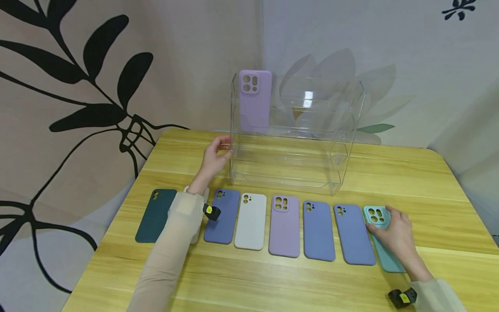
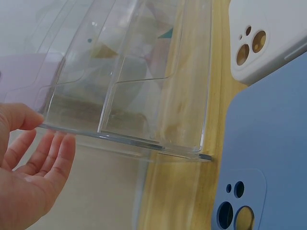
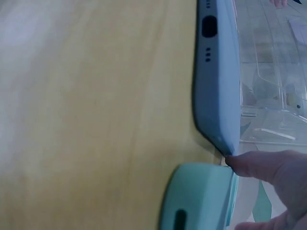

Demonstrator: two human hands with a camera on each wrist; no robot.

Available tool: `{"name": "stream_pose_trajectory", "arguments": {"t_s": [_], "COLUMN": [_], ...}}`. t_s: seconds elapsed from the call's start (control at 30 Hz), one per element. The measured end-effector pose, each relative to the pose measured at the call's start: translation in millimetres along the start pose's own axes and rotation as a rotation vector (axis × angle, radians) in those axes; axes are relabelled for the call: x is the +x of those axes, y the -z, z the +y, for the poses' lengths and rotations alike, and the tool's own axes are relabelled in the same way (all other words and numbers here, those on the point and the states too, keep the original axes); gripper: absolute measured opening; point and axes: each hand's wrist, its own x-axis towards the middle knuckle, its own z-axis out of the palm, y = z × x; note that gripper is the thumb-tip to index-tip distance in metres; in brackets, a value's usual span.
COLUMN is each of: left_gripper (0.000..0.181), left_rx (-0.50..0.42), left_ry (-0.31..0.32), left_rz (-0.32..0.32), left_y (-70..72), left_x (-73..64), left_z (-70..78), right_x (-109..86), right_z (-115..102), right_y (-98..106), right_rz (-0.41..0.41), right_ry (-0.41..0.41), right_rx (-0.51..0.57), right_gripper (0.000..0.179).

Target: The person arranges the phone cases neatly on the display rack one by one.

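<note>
My left hand (image 1: 218,158) is at the left side panel of a clear stepped display rack (image 1: 288,169), its thumb and fingers gripping the panel's edge. In the left wrist view the thumb lies on one face of that panel and the fingers on the other. A lilac phone case (image 1: 255,102) stands upright in the rack's top tier, at the left. At the right end of a row of cases, my right hand (image 1: 395,232) holds a mint-green phone case (image 1: 383,251) by its sides near the camera cutouts. That case lies on the table.
Left of the mint case lie two blue cases (image 1: 354,234), (image 1: 319,229), a lilac case (image 1: 283,234), a white case (image 1: 251,221), another blue case (image 1: 222,216) and a dark green case (image 1: 156,216). A pale case (image 1: 205,195) is mostly under my left forearm. A wall stands behind the wooden table (image 1: 249,281).
</note>
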Motion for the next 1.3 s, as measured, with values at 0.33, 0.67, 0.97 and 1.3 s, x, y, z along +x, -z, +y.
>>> {"name": "stream_pose_trajectory", "arguments": {"t_s": [0.33,0.67,0.97,1.3], "left_gripper": [0.038,0.038,0.038,0.038], "left_rx": [0.008,-0.007,-0.007,0.008], "left_ry": [-0.016,-0.017,-0.005,-0.025], "left_rz": [0.017,0.015,-0.003,0.021], "left_y": [0.7,0.4,0.7,0.8], "left_x": [11.4,9.1,-0.4,11.5], "left_z": [-28.3,-22.5,1.0,-27.6], "right_x": [3.3,4.7,6.2,8.9], "right_z": [-2.1,-0.2,1.1,-4.8], "right_y": [4.4,5.5,6.9,13.2], "right_rz": [-0.057,-0.061,-0.011,0.044], "right_ry": [-0.042,-0.032,0.002,0.026], "right_rx": [-0.027,-0.036,-0.022,-0.006], "right_gripper": [0.080,0.080,0.078,0.077]}}
